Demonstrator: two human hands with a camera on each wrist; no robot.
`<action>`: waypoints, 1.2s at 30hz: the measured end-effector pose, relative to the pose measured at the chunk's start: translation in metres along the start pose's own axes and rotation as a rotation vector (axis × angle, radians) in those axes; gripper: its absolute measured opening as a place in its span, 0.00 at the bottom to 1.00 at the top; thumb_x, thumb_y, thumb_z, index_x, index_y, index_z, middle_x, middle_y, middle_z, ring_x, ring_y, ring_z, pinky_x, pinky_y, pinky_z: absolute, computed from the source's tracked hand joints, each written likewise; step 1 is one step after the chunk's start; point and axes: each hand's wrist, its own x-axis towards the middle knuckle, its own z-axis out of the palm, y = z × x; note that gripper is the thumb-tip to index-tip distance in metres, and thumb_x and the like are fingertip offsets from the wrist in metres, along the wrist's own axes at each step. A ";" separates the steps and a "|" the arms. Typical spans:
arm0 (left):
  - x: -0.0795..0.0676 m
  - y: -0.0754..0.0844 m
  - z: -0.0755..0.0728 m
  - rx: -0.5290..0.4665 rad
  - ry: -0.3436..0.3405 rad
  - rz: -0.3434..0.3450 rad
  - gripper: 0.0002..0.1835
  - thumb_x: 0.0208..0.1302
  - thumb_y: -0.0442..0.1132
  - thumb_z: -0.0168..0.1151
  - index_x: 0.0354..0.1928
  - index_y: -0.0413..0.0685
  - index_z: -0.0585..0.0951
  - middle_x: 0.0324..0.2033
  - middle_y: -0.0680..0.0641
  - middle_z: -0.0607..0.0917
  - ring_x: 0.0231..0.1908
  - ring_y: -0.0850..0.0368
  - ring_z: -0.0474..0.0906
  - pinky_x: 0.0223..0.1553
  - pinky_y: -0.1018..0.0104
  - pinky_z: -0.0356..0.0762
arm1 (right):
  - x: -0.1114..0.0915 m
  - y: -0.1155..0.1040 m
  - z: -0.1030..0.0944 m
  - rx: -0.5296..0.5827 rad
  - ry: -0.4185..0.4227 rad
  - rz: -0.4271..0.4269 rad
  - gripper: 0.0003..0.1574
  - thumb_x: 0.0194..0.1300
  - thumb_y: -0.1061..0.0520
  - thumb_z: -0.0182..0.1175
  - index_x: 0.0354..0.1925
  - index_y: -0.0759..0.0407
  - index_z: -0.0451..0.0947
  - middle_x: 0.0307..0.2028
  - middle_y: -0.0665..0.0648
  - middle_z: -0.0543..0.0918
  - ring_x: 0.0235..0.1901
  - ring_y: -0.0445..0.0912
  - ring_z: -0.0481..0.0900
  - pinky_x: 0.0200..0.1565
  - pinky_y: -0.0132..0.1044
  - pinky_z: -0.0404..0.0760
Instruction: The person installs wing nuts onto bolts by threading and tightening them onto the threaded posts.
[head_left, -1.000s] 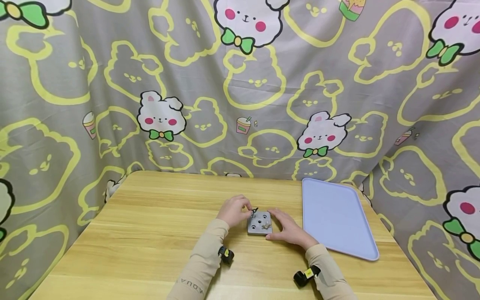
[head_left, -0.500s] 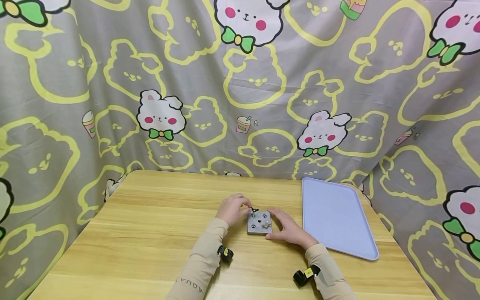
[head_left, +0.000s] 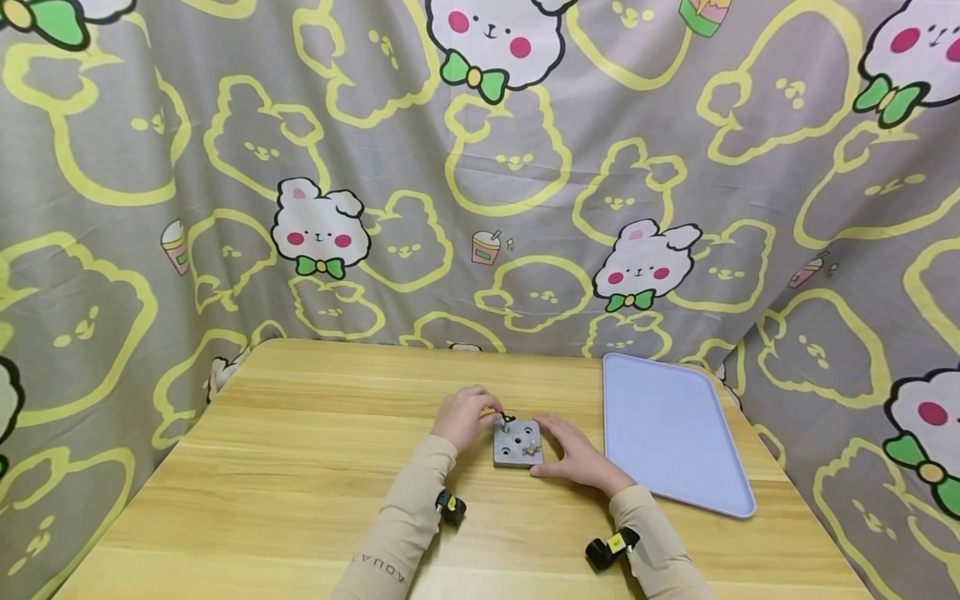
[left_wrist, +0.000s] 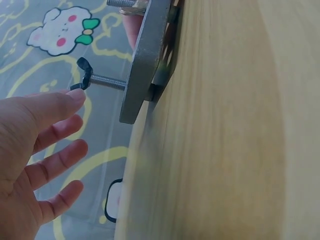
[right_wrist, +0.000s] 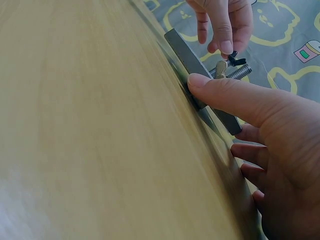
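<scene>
A square grey metal plate point(head_left: 510, 442) with several holes sits just above the wooden tabletop, on small feet or bolt heads beneath it. From its far left corner rises a threaded bolt point(left_wrist: 109, 82), topped by a black wing nut point(left_wrist: 87, 76). My left hand point(head_left: 462, 419) pinches that wing nut between thumb and index finger, the other fingers spread loosely; the index fingertip is hidden in the left wrist view. My right hand point(head_left: 579, 458) holds the plate's right side, thumb on the near edge, fingers at the far side. Near that hand a silver wing nut point(right_wrist: 221, 69) sits on a second bolt point(right_wrist: 240, 73).
A pale blue tray point(head_left: 675, 433) lies to the right of my right hand on the wooden table point(head_left: 300, 467). A patterned curtain point(head_left: 420, 167) hangs behind the table and along both sides. Each forearm wears a black wrist camera point(head_left: 452, 507).
The wings of the black nut have turned to a slightly different angle under my left fingers. The plate and my right hand hold their place.
</scene>
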 end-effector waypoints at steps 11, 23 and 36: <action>-0.001 -0.003 0.001 0.019 0.021 0.030 0.02 0.59 0.46 0.69 0.35 0.62 0.87 0.38 0.58 0.86 0.42 0.58 0.82 0.42 0.60 0.80 | 0.000 0.000 0.000 0.001 -0.007 0.014 0.60 0.51 0.39 0.72 0.73 0.60 0.57 0.72 0.69 0.59 0.74 0.66 0.50 0.70 0.68 0.50; 0.000 -0.004 0.000 -0.012 -0.005 0.020 0.04 0.60 0.46 0.68 0.36 0.61 0.87 0.39 0.58 0.86 0.43 0.58 0.82 0.44 0.60 0.80 | 0.000 -0.001 0.000 0.021 -0.013 0.021 0.59 0.52 0.38 0.71 0.73 0.59 0.57 0.73 0.68 0.58 0.74 0.66 0.50 0.69 0.70 0.49; 0.000 0.001 0.000 -0.059 -0.059 -0.008 0.11 0.57 0.51 0.70 0.40 0.59 0.86 0.38 0.57 0.86 0.40 0.60 0.82 0.41 0.66 0.79 | 0.000 0.000 0.001 0.026 -0.010 0.016 0.59 0.51 0.39 0.72 0.73 0.59 0.58 0.73 0.68 0.59 0.74 0.66 0.50 0.70 0.69 0.49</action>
